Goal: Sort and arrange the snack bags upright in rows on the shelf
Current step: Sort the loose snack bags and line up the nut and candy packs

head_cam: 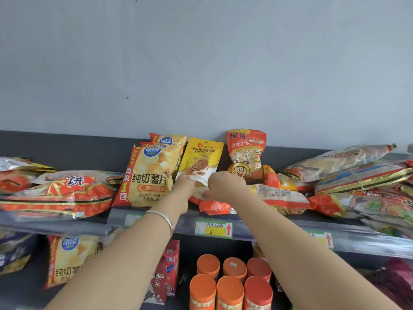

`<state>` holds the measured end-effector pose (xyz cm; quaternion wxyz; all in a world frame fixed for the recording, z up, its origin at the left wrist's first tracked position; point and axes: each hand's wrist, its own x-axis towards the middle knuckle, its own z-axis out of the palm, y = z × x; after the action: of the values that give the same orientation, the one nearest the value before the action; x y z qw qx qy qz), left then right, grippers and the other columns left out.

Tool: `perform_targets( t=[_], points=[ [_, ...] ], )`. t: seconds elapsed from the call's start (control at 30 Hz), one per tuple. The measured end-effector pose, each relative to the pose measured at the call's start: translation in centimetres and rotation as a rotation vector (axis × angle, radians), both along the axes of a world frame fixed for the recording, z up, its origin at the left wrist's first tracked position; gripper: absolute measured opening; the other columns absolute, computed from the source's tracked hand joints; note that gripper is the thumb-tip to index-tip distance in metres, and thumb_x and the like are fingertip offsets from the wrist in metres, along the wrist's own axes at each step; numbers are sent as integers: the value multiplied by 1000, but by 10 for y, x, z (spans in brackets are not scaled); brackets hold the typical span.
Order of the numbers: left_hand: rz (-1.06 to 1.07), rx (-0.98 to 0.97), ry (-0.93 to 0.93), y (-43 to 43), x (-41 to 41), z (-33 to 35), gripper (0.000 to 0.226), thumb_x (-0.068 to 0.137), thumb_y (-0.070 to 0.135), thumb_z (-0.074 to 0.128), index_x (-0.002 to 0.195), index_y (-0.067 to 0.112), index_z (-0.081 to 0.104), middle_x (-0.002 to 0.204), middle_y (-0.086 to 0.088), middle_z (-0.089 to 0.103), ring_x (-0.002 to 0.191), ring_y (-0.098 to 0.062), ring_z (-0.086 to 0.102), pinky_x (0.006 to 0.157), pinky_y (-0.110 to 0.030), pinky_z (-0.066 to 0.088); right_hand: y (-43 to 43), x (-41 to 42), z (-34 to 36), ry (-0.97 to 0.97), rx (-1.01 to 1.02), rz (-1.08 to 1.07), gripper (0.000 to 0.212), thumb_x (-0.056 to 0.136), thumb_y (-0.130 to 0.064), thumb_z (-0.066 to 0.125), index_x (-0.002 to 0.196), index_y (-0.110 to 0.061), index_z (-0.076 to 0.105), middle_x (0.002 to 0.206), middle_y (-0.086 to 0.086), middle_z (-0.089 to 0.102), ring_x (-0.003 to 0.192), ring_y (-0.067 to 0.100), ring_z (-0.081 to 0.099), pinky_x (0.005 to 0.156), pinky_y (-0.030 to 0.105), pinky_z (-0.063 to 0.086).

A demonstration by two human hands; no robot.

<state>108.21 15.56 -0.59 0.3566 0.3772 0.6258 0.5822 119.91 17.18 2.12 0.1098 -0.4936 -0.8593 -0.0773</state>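
1. the top shelf (368, 241) runs across the middle of the frame, and a grey wall (201, 63) fills everything above it.
2. the yellow bag (204, 159) is dead centre on that shelf. it's upright but tipped a bit, between the chip bags on its left and the red bag on its right.
3. left hand (185, 186) is up at the yellow bag's lower left corner, fingers curled round that corner and gripping it. there's a silver bracelet (164, 219) on that wrist.
4. right hand (224, 186) is just right of it, back of the hand toward the camera. its fingers are curled in tight and look to be pinching the bottom edge of the same bag, though the fingertips are mostly hidden.
5. chip bags (147, 175) stand upright one behind another, left of centre. i count three.
6. red bag (245, 151) stands upright at the back, right of centre, just above the right hand.
7. a flat bag (279, 198) lies on its side by the right wrist and runs off to the right.
8. the left pile (60, 193) of red-and-gold bags lies flat at the left edge. the right pile (357, 175) is heaped and slanted at the right edge.
9. a price tag (213, 229) sits on the shelf lip between the two forearms.
10. bottom of the frame is the lower level: orange cans (230, 287) in two rows at centre, a red carton (171, 262) left of them, and a lower chip bag (69, 258) further left, partly behind the left forearm.
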Motion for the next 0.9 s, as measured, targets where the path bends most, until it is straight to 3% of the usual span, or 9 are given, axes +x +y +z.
perform_targets(
  t=[0.1,0.17,0.27,0.37,0.43,0.6,0.67,0.73,0.9],
  points=[
    [-45,-79,-406,-11,7,1,12,95,16,48,93,7,56,101,-14,57,102,-30,58,93,-41,47,-7,-1,-2,-26,20,-37,36,89,-49,53,89,-13,51,90,5,55,88,28,57,69,35,48],
    [-65,-85,-467,-16,14,1,17,94,14,50,79,6,49,85,-16,54,78,-28,58,75,-40,52,-10,1,-1,-7,9,-44,33,89,-46,54,95,-14,52,93,6,55,92,28,58,67,34,48],
    [-104,-85,-483,-17,22,0,10,94,12,48,92,3,51,96,-16,57,84,-26,58,63,-32,51,-7,4,2,20,-58,-40,31,89,-41,55,85,-11,49,89,5,54,86,27,57,65,32,45],
    [-46,-74,-528,-15,19,0,12,95,18,49,100,8,51,107,-17,58,108,-31,57,81,-36,54,-3,6,5,8,-122,-55,36,90,-43,50,73,-13,44,88,6,54,87,27,57,67,34,45],
    [-11,-55,-536,-13,19,2,13,95,23,50,96,11,51,108,-16,58,111,-32,55,93,-39,48,-1,8,8,-7,-151,-75,44,90,-54,44,72,-14,44,83,5,54,86,26,57,70,34,47],
    [-43,-33,-518,-9,19,5,23,98,36,39,90,16,48,102,-8,62,104,-29,52,98,-44,30,-5,4,15,0,-193,-159,59,77,-71,48,94,-15,54,103,6,63,92,28,61,82,39,52],
    [-43,-17,-521,-9,17,6,25,99,37,38,90,17,49,89,-7,63,92,-27,56,104,-47,28,-10,-4,18,-70,-190,-220,63,78,-63,55,117,-14,54,118,8,58,105,34,58,90,48,51],
    [-43,-7,-511,-7,14,7,27,100,37,38,98,14,52,98,-10,66,93,-27,58,102,-45,30,-16,-13,19,-146,-186,-271,63,79,-52,62,128,-14,50,124,10,53,111,38,55,92,54,49],
    [-88,-8,-537,-6,4,8,40,100,36,37,125,7,50,125,-16,60,121,-26,52,106,-38,26,-18,-24,16,-256,-82,-303,43,83,-24,63,123,-9,56,112,8,58,99,32,62,81,40,56]
  ],
)
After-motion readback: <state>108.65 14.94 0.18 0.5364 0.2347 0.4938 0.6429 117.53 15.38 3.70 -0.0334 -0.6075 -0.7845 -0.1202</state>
